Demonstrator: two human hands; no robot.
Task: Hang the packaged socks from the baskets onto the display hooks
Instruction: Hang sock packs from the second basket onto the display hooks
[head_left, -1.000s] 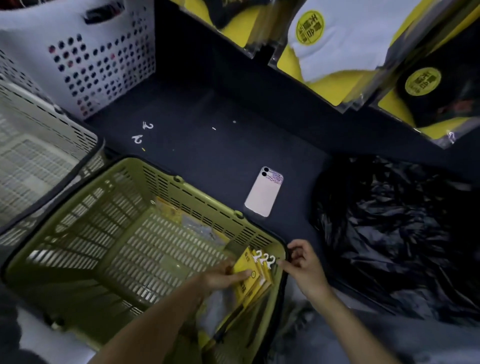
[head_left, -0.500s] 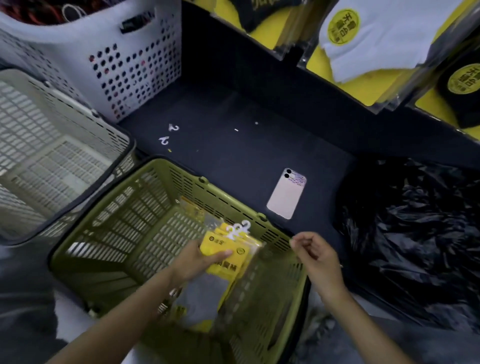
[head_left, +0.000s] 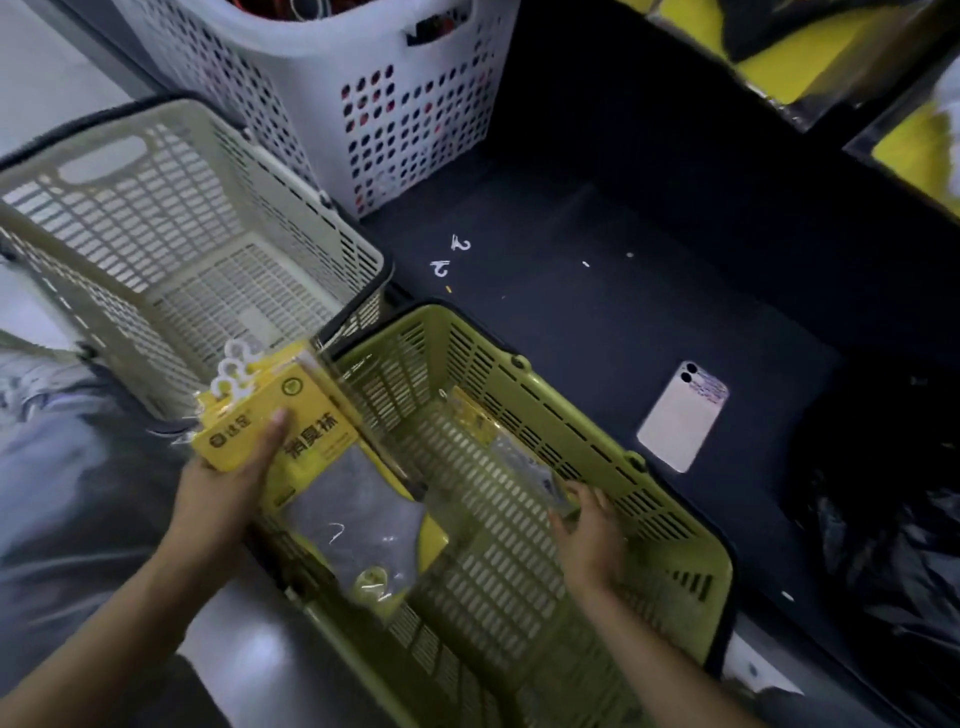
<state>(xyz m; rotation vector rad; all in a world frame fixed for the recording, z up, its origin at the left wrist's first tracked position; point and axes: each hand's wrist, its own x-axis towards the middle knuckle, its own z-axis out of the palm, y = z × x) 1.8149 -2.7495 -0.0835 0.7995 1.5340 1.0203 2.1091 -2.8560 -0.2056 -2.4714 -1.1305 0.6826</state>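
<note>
My left hand (head_left: 228, 483) has lifted the gripped sock packs (head_left: 306, 431) out past the green basket's (head_left: 665, 525) left rim. My right hand (head_left: 589, 535), fingers loose, now reaches the last pack (head_left: 514, 447) inside.

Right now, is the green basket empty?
No, a loose sock pack lies on the floor of the green basket by the right hand, while the left hand holds a stack of packs.

The yellow-topped clear plastic sock packet (head_left: 317, 436) carries three large black characters, 消臭袜, across its yellow card. Left of them sits a small round logo with two characters, seemingly a brand name, too blurred to read.
</note>
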